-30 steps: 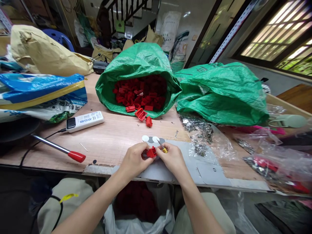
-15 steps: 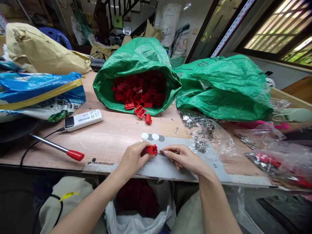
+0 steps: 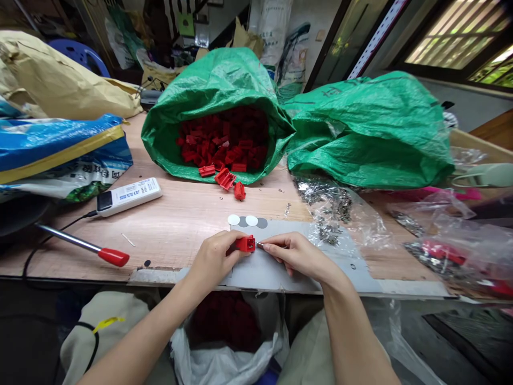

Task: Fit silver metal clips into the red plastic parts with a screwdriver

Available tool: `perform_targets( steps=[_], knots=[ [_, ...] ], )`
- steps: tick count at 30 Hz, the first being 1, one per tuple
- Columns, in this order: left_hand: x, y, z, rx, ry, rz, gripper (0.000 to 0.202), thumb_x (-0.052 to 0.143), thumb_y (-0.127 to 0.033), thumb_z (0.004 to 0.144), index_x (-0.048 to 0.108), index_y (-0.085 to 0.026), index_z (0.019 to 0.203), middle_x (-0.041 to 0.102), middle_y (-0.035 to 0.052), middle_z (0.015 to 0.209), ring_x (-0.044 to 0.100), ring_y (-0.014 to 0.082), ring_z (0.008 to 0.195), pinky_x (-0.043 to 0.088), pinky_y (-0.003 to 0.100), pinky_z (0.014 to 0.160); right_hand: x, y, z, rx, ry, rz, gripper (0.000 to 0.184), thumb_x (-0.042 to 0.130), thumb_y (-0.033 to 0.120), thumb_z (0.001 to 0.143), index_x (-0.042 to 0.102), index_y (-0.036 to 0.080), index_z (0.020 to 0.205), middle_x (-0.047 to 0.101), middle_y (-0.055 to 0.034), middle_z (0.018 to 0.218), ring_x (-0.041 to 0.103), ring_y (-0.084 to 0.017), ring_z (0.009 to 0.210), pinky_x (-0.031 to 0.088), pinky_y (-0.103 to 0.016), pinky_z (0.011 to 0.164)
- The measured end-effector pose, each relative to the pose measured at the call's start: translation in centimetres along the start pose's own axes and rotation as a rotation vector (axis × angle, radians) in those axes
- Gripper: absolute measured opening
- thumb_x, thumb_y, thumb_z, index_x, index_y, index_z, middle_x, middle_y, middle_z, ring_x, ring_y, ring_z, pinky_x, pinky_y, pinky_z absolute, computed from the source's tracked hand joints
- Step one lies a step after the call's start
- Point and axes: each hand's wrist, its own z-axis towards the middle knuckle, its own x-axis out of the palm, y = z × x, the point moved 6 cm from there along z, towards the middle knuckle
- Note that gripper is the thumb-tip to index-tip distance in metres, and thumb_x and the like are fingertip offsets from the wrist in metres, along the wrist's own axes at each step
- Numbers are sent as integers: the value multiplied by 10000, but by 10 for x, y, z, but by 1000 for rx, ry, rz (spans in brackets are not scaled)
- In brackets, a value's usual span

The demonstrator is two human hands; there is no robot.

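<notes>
My left hand (image 3: pixel 214 258) grips a small red plastic part (image 3: pixel 245 244) just above the grey sheet (image 3: pixel 280 267) at the table's front edge. My right hand (image 3: pixel 294 252) pinches a tiny metal piece (image 3: pixel 259 245) whose tip touches the right side of the red part. Two white discs (image 3: pixel 242 220) and a grey one lie just beyond the hands. An open green bag (image 3: pixel 212 101) lying on its side holds many more red parts, a few spilled (image 3: pixel 226 179) in front of it.
A second green bag (image 3: pixel 368 133) lies to the right. Clear plastic bags of small metal pieces (image 3: pixel 328 211) sit at right. A white remote (image 3: pixel 128 196) and a red-handled tool (image 3: pixel 86 247) lie at left, beside a blue sack (image 3: pixel 60 155). A white bag of red parts (image 3: pixel 228 331) sits below the table.
My right hand moved out to the right, no longer showing the yellow-handled tool it had a second ago, and now brings a small metal piece against the red part. The view shifted slightly.
</notes>
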Motion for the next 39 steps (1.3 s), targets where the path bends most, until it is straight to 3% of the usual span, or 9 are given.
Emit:
perform_targets(
  steps=[13,22,28,39],
  knots=[
    [1,-3,0,32,10,33,186,610,-141,874,678,-227,1024,734,28,951,660,185,869,499,288,764,0,-1,2,16,14,1,412,613,521,840,775,153,928,472,33,587,436,-70,385,358,-206,369],
    [3,-5,1,48,25,86,164,636,-166,881,663,-227,1031,720,23,944,655,182,853,487,277,746,4,-2,4,38,-85,-90,294,591,406,846,768,178,903,536,9,583,435,-89,388,350,-215,349],
    [2,-1,0,-8,15,47,198,664,-184,874,669,-235,1065,727,13,968,662,170,847,495,262,733,5,-4,4,7,24,46,320,599,432,861,748,153,911,480,28,599,466,-79,427,413,-196,387],
    [4,-2,-1,55,5,99,193,640,-187,888,662,-219,1078,723,34,975,659,181,878,510,269,739,7,-1,4,113,-82,-106,277,548,371,890,734,177,957,515,22,603,493,-101,417,389,-209,359]
  ],
)
